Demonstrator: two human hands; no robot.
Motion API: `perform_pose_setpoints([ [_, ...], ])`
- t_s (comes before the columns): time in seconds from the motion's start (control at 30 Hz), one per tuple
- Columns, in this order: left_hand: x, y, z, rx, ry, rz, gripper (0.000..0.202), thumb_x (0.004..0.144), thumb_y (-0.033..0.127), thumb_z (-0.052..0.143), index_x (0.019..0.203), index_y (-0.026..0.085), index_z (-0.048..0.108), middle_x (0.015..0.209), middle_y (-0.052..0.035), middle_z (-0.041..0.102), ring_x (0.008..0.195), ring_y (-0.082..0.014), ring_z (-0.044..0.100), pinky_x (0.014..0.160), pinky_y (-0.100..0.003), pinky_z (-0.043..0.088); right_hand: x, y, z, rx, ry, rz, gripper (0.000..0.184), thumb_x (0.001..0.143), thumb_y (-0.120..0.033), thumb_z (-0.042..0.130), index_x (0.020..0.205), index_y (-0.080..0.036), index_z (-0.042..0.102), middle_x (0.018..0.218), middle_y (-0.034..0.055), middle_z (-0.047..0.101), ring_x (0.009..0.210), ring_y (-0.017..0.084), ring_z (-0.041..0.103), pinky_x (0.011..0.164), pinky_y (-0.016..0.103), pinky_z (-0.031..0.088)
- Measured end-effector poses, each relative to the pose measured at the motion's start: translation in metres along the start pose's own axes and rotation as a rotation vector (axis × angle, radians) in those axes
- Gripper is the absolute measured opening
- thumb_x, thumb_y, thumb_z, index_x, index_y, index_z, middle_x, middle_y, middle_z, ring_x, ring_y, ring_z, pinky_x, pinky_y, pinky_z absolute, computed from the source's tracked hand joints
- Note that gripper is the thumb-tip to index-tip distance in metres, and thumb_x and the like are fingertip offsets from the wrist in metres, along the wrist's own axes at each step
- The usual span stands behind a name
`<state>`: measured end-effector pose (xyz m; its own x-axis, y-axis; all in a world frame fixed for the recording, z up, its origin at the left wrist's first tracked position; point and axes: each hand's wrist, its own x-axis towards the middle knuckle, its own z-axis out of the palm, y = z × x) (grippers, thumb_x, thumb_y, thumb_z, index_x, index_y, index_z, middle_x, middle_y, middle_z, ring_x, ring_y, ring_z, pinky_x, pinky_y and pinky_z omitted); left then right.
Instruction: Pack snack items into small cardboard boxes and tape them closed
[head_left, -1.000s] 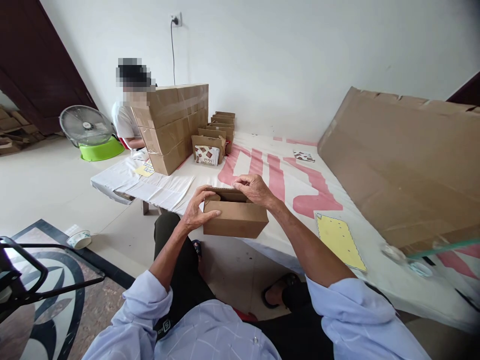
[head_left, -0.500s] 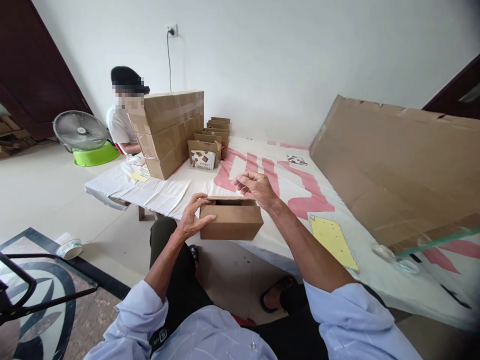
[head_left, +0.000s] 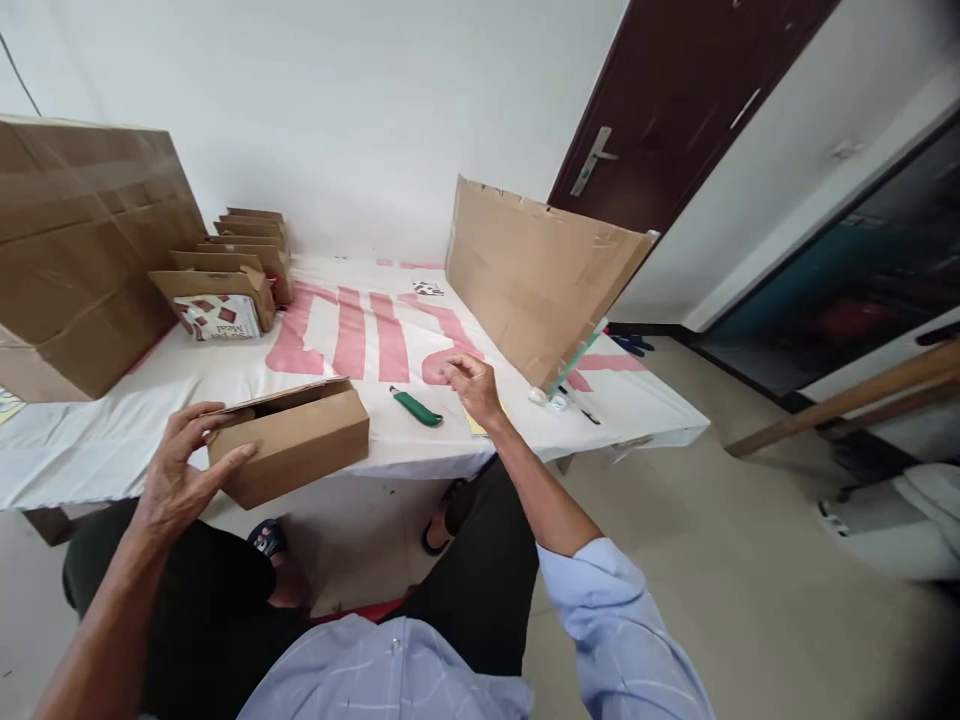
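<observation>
My left hand grips the left end of a small brown cardboard box, thumb on the near wall and fingers at the top. The box is tilted at the table's front edge, with a dark gap along its top. Apart from the box, my right hand is raised over the table, thumb and fingers pinched together; anything between them is too small to make out. A green-handled utility knife lies between the box and my right hand. Part of a yellow sheet shows under that hand.
Large taped cartons are stacked at the left. Beside them stand several open small boxes, the front one holding a printed packet. A big cardboard panel leans at the right, near tape rolls and a black pen-like object.
The view has swung right, bringing the door into sight. My right hand has moved right, away from the box, and the green knife now shows. My left hand still holds the box.
</observation>
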<state>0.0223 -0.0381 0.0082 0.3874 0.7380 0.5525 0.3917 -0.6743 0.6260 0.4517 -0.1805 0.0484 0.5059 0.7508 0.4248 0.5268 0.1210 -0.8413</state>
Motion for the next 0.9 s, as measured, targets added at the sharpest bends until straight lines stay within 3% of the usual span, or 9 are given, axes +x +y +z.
perform_pose_setpoints([
  [0.1, 0.0, 0.002, 0.001, 0.012, 0.024, -0.005, 0.04, 0.087, 0.06, 0.076, 0.112, 0.029, 0.072, 0.14, -0.0076, 0.066, 0.137, -0.0369, 0.063, 0.097, -0.049, 0.061, -0.005, 0.042, -0.053, -0.231, 0.197, 0.003, 0.034, 0.086, -0.051, 0.058, 0.088, -0.021, 0.072, 0.087, 0.0048, 0.078, 0.079, 0.02, 0.068, 0.078, 0.033, 0.057],
  [0.23, -0.001, 0.005, 0.002, 0.036, 0.045, -0.037, 0.036, 0.084, 0.06, 0.076, 0.108, 0.033, 0.071, 0.139, -0.0042, 0.068, 0.138, -0.0372, 0.063, 0.097, -0.051, 0.061, -0.008, 0.083, -0.117, -0.364, 0.338, 0.048, 0.031, 0.086, -0.045, 0.054, 0.09, -0.02, 0.072, 0.094, 0.0097, 0.079, 0.087, 0.025, 0.069, 0.087, 0.039, 0.056],
  [0.43, -0.001, 0.018, 0.0, 0.053, 0.046, -0.131, 0.035, 0.081, 0.062, 0.076, 0.104, 0.036, 0.07, 0.142, -0.0019, 0.067, 0.141, -0.0396, 0.063, 0.103, -0.059, 0.059, -0.016, 0.122, -0.18, -0.573, 0.456, 0.139, 0.025, 0.086, -0.033, 0.052, 0.092, -0.021, 0.074, 0.095, 0.0116, 0.08, 0.09, 0.027, 0.07, 0.089, 0.039, 0.055],
  [0.63, 0.0, 0.031, -0.002, 0.073, 0.04, -0.155, 0.033, 0.082, 0.064, 0.073, 0.102, 0.038, 0.071, 0.144, -0.0004, 0.066, 0.143, -0.0422, 0.06, 0.103, -0.064, 0.059, -0.031, 0.144, -0.203, -0.76, 0.458, 0.197, 0.033, 0.095, -0.03, 0.046, 0.1, -0.016, 0.075, 0.101, 0.0162, 0.08, 0.093, 0.028, 0.069, 0.089, 0.038, 0.051],
  [0.9, -0.001, 0.026, -0.004, 0.11, 0.035, -0.155, 0.031, 0.083, 0.063, 0.075, 0.107, 0.044, 0.072, 0.146, 0.005, 0.066, 0.141, -0.0408, 0.062, 0.103, -0.064, 0.059, -0.025, 0.162, -0.191, -0.968, 0.297, 0.196, 0.032, 0.104, -0.023, 0.044, 0.103, -0.017, 0.076, 0.113, 0.016, 0.077, 0.096, 0.025, 0.061, 0.082, 0.033, 0.038],
])
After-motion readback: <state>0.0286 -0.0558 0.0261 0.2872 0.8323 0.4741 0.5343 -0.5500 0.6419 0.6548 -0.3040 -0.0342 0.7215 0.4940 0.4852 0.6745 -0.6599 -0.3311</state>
